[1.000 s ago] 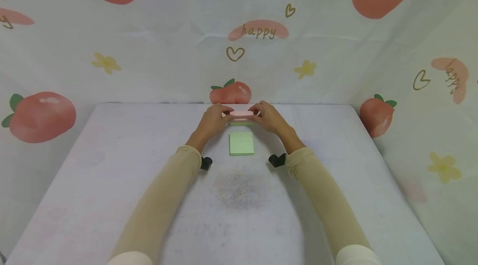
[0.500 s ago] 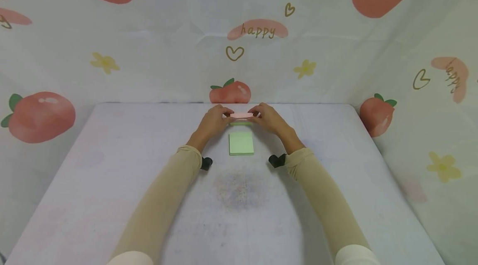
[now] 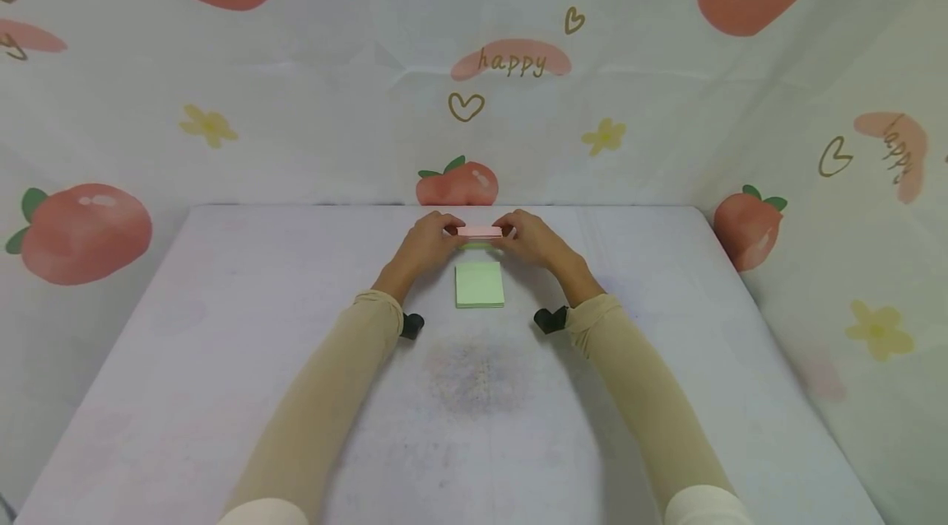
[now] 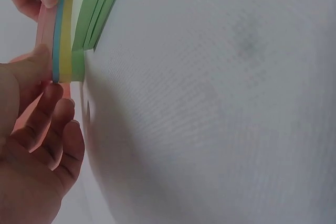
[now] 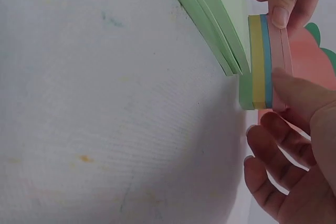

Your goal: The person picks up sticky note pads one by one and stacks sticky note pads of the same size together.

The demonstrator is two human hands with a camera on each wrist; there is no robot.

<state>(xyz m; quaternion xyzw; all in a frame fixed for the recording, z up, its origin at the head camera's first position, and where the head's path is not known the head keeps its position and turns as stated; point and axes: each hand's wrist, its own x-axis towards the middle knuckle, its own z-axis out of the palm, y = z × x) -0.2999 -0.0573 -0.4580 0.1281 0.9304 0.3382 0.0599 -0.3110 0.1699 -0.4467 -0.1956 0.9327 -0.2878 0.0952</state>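
Observation:
A pink sticky note pad point(image 3: 480, 232) lies level between my two hands at the back of the table. My left hand point(image 3: 425, 241) pinches its left end, while the right hand point(image 3: 535, 239) pinches the right end, thumbs on the near side. Another pink layer shows against it in the wrist views. Beneath come a blue pad point(image 5: 267, 59), a yellow pad point(image 5: 257, 59) and a green pad point(image 5: 245, 93), stacked edge to edge. Just nearer, light green sticky notes point(image 3: 479, 285) sit in a separate low pile. The pads' far sides are hidden.
The white table point(image 3: 474, 443) carries a greyish smudge in front of the green pile. A cloth wall point(image 3: 333, 138) printed with fruit rises right behind the hands. Small black devices point(image 3: 550, 319) are at both wrists.
Both hands have come down slightly with the pink pad. The gap seen under it earlier has closed, and it now sits against the pink layer below. The near green pile has stayed put.

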